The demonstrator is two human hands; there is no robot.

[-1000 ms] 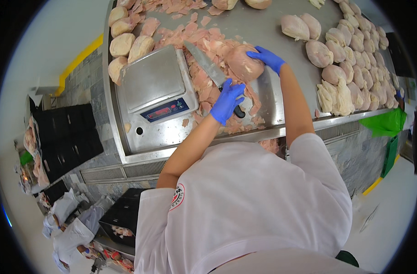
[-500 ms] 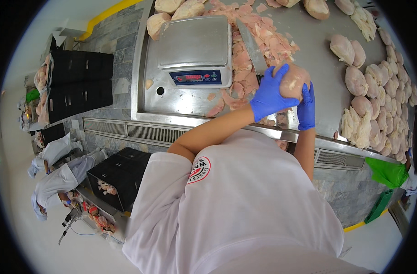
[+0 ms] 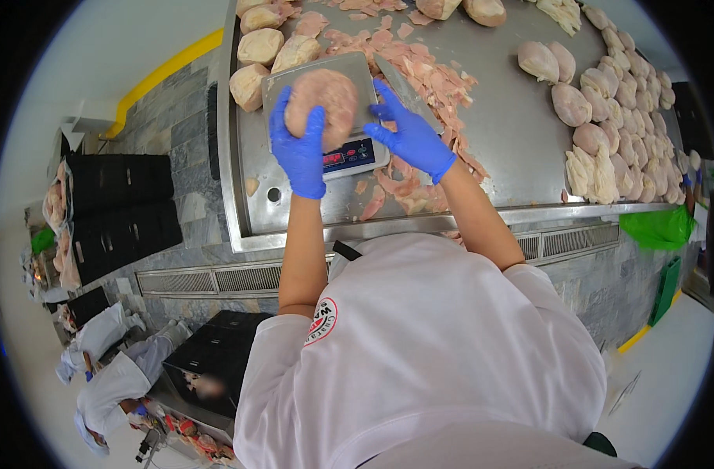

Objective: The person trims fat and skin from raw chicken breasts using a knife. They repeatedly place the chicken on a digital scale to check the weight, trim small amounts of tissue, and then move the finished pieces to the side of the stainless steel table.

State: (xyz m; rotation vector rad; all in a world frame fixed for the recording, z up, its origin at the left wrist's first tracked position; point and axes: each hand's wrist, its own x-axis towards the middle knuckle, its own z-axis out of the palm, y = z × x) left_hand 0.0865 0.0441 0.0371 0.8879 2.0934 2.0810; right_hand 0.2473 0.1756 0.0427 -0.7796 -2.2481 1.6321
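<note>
A round, pale pink lump of raw meat, blurred by motion, is over the digital scale. My left hand, in a blue glove, grips it from the near left side, thumb toward the front. My right hand, also gloved in blue, is apart from the meat at the scale's right side; its fingers are spread and it holds nothing. A wide knife blade lies just beyond my right hand, its handle hidden. The lump covers part of the scale's plate and of its lit display.
Thin meat slices are strewn right of the scale. Several round meat lumps sit at the far left, and many paler pieces line the steel table's right side. Black crates and other people in white are off to the left.
The meat lump has moved left from beside the knife to above the scale in my left hand. My right hand has come off it and moved left. The view has shifted too.
</note>
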